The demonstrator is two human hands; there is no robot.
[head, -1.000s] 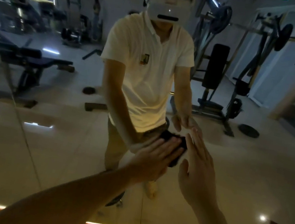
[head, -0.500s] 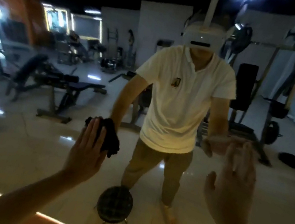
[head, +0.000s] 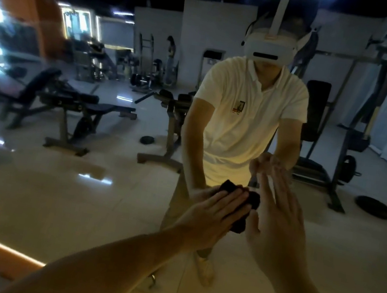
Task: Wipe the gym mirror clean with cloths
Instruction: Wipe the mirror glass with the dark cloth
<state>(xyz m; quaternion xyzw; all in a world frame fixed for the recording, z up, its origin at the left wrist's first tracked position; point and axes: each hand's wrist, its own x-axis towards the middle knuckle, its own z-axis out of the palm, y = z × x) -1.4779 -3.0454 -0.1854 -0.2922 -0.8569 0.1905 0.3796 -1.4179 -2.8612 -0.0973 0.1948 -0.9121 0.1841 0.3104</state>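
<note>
The gym mirror (head: 53, 199) fills the view and reflects me in a white shirt and headset. My left hand (head: 214, 214) lies flat with straight fingers on a dark cloth (head: 243, 216), pressing it against the glass at centre right. Just to its right, my right hand (head: 276, 228) is raised with fingers spread and straight, its fingertips at or near the glass; it holds nothing. The cloth is mostly hidden under my left hand.
A glowing orange strip (head: 13, 254) runs along the mirror's bottom edge. The reflection shows weight benches (head: 73, 104) on the left, a rack machine (head: 357, 149) on the right and a weight plate (head: 374, 207) on the floor.
My left hand has swept the cloth from the left back to the right, beside my right hand. The view has shifted slightly.
</note>
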